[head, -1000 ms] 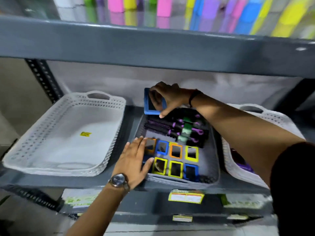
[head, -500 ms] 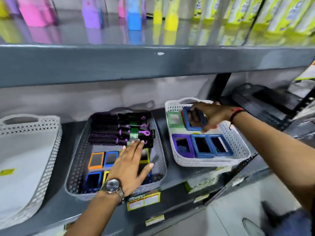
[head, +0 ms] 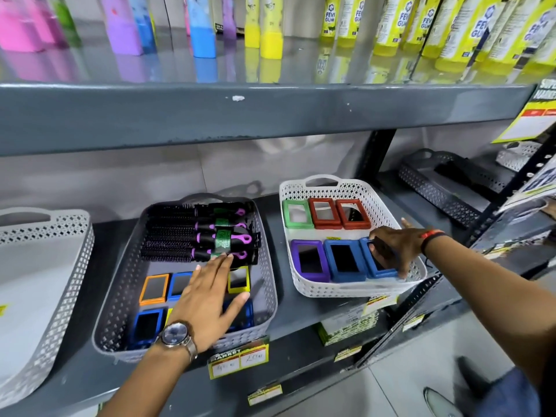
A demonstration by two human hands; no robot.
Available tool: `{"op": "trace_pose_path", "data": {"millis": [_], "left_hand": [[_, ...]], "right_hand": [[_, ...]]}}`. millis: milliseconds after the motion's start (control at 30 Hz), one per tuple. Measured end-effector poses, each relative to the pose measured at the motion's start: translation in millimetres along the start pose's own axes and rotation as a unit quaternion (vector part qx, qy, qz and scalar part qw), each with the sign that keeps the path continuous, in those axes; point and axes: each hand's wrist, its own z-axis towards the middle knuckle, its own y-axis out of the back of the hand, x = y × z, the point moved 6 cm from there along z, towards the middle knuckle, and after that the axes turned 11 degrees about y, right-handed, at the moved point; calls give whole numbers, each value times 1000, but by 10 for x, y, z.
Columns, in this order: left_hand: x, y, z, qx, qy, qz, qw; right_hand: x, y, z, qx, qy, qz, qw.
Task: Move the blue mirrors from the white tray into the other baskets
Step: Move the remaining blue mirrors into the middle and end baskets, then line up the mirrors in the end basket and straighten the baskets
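My right hand (head: 394,251) grips a blue-framed mirror (head: 379,266) at the front right corner of the white basket (head: 358,289). The mirror lies tilted against a second blue mirror (head: 343,260). Beside that one is a purple mirror (head: 310,260). Green (head: 296,213) and two red mirrors (head: 338,213) fill the basket's back row. My left hand (head: 207,296) rests flat, fingers spread, over small mirrors in the grey basket (head: 120,296). It holds nothing. The white tray (head: 45,266) at far left shows no mirrors.
Black hair brushes (head: 195,236) with purple handles fill the back of the grey basket. Small orange (head: 154,288), blue (head: 146,326) and yellow (head: 239,279) mirrors lie in front. The upper shelf (head: 240,115) overhangs closely. A dark basket (head: 445,188) stands at the far right.
My right hand carried the blue mirror from above the grey basket to the white basket on the right and lowered it into the front corner. My left hand stayed on the small mirrors.
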Motion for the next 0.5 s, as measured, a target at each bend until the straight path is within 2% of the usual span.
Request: {"op": "trace_pose_path", "data": {"millis": [267, 500], "left_hand": [[-11, 53, -32, 2, 29, 9, 1000], [-6, 36, -23, 17, 28, 37, 999]], "right_hand": [[261, -3, -26, -14, 30, -8, 999], [339, 84, -37, 2, 18, -37, 999]]}}
